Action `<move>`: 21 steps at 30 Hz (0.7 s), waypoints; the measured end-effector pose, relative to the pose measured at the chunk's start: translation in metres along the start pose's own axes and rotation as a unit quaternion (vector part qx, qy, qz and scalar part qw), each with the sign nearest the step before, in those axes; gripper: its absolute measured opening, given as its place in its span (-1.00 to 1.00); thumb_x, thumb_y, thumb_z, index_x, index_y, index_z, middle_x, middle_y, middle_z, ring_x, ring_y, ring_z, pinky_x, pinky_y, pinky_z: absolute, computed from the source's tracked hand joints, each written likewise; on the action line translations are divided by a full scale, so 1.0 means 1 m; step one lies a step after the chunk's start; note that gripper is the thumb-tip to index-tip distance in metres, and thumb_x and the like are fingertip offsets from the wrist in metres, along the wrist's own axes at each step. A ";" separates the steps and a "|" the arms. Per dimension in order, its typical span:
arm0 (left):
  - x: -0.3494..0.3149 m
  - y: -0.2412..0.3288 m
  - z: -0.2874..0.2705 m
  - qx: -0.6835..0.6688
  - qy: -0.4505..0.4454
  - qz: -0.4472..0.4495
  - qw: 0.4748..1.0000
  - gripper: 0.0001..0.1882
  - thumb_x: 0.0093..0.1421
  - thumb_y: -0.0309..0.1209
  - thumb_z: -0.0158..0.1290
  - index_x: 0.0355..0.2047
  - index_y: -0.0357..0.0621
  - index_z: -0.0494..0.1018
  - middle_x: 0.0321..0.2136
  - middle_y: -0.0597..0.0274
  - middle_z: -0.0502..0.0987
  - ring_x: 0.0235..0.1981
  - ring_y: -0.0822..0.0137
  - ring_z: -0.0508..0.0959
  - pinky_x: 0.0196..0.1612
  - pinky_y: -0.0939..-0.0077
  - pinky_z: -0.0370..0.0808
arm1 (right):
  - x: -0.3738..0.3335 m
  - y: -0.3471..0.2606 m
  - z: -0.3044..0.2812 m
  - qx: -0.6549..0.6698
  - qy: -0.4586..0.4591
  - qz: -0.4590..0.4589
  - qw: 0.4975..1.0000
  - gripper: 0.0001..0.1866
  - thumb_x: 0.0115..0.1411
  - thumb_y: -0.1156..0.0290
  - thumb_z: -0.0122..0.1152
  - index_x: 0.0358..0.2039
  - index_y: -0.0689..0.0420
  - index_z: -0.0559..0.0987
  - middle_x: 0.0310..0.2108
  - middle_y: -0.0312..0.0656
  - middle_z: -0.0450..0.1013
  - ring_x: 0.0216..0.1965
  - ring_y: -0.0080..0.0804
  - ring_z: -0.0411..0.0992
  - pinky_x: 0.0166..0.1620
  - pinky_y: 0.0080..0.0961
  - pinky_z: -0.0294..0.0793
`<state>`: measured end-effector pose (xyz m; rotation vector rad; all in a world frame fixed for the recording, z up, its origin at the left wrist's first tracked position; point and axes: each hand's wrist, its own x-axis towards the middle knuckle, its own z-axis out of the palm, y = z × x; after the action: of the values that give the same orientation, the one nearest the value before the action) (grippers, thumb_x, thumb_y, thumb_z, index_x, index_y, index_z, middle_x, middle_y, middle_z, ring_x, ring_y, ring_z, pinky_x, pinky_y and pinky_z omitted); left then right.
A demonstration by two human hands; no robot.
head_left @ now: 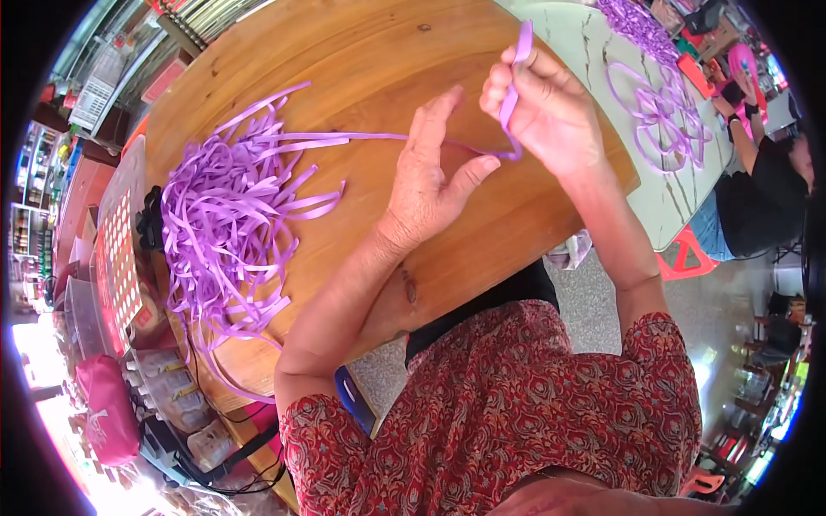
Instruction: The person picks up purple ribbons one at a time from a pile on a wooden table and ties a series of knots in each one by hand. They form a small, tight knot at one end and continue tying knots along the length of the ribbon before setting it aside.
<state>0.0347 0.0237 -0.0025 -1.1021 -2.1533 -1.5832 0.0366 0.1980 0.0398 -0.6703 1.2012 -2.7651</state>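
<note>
A big tangled heap of purple ribbon (228, 215) lies on the left of the wooden table. From it one strand (344, 138) runs rightward, passes behind my left hand (426, 172) and comes out again by the thumb. That hand is over the table, its fingers stretched out and the thumb apart, with no grip on the strand that I can see. My right hand (551, 107), raised near the table's right end, pinches the purple ribbon (508, 107) between thumb and fingers. A short end stands up above the fingers, and a folded loop hangs below them.
The wooden table (361, 64) has a rounded far edge. Beyond its right end, a white marbled table (680, 202) bears loose ribbon loops (671, 129) and another purple heap (637, 30). A person in black (766, 206) sits there. Transparent containers (172, 383) and a pink pouch (107, 413) are at the left.
</note>
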 end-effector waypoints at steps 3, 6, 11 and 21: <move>0.000 0.017 0.007 -0.210 0.043 -0.056 0.975 -0.46 0.10 -0.38 0.11 0.05 -0.29 0.21 -0.14 0.06 0.38 -0.12 0.28 0.44 -0.07 0.42 0.40 | 0.001 0.009 0.020 -0.021 -0.060 -0.019 0.998 -0.78 0.23 0.53 -0.06 -0.11 0.25 0.40 -0.29 -0.12 0.43 -0.25 -0.35 0.39 -0.12 -0.37 0.38; -0.006 0.018 0.003 -0.355 -0.014 -0.164 0.920 -0.64 0.18 -0.42 0.04 -0.04 -0.28 0.31 -0.34 0.27 0.43 -0.31 0.49 0.45 -0.23 0.60 0.42 | 0.008 0.008 0.029 -0.027 -0.082 -0.013 0.996 -0.79 0.23 0.53 -0.07 -0.13 0.25 0.43 -0.29 -0.12 0.44 -0.24 -0.35 0.40 -0.13 -0.37 0.40; 0.000 0.019 -0.017 -0.243 -0.003 -0.186 0.952 -0.84 0.21 -0.41 0.01 -0.30 -0.24 0.49 -0.63 0.53 0.37 -0.59 0.65 0.31 -0.49 0.77 0.30 | 0.025 -0.028 0.022 -0.080 0.043 -0.135 0.987 -0.87 0.21 0.46 0.02 -0.27 0.18 0.49 -0.32 -0.18 0.47 -0.27 -0.36 0.44 -0.15 -0.44 0.43; 0.011 0.002 -0.042 0.076 0.101 -0.059 0.990 -0.89 0.09 -0.41 0.13 -0.39 -0.17 0.52 -0.59 0.32 0.43 -0.56 0.50 0.35 -0.46 0.61 0.25 | 0.005 -0.054 -0.018 -0.082 0.086 -0.202 0.972 -0.91 0.16 0.54 0.06 -0.33 0.18 0.53 -0.31 -0.16 0.48 -0.22 -0.34 0.44 -0.16 -0.48 0.43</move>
<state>0.0194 -0.0090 0.0210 -0.7467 -2.1951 -1.4774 0.0314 0.2467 0.0684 -0.7782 1.4910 -3.1338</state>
